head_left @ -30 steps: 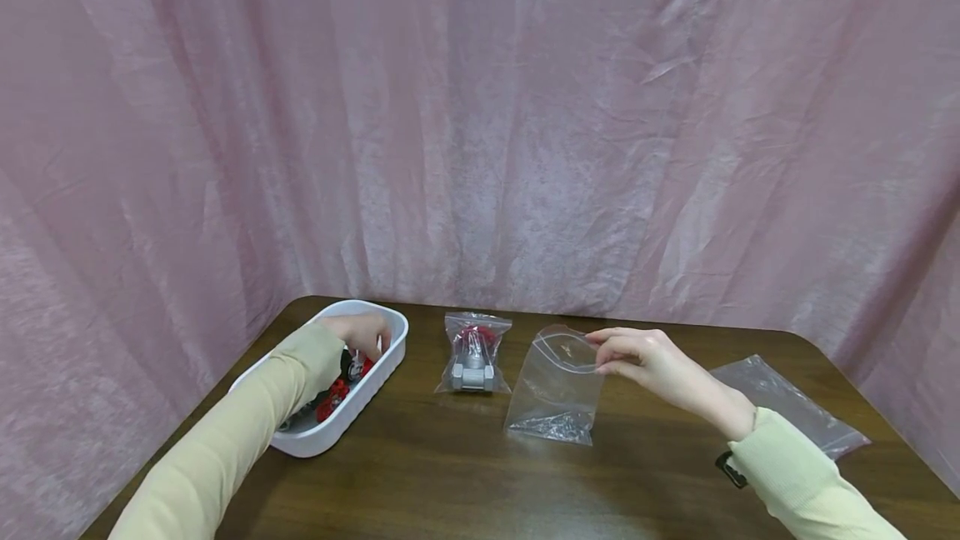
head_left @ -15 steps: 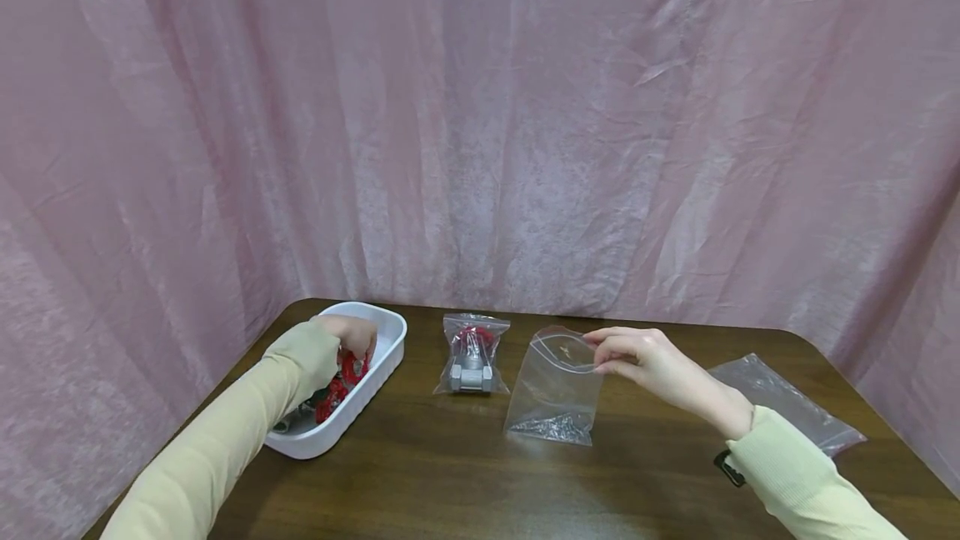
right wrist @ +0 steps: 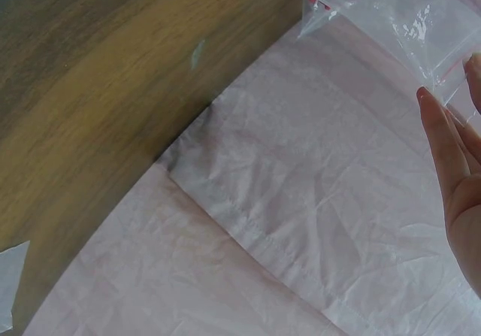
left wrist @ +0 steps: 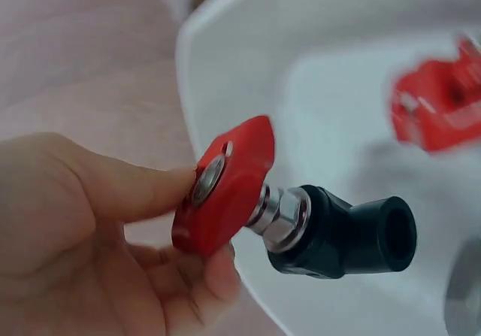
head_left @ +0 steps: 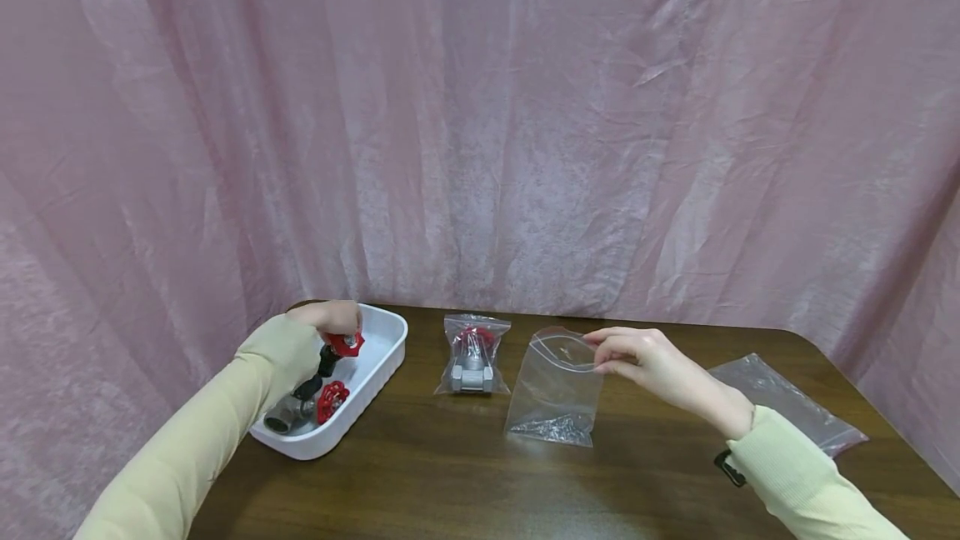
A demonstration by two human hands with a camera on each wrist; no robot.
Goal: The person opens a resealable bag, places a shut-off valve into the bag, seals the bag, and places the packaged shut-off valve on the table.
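One valve (left wrist: 285, 219) is sitting in the left grip (head_left: 326, 317), which is clamping its red wheel (left wrist: 233, 182); its long axis is running away from that grip to the black body (left wrist: 331, 238), over the tray (head_left: 381, 337). Well to the right, the right grip (head_left: 641, 354) is pinching the bag (head_left: 555, 394) at its open mouth, a bagged valve (head_left: 473, 365) standing on the counter (head_left: 420, 490) between.
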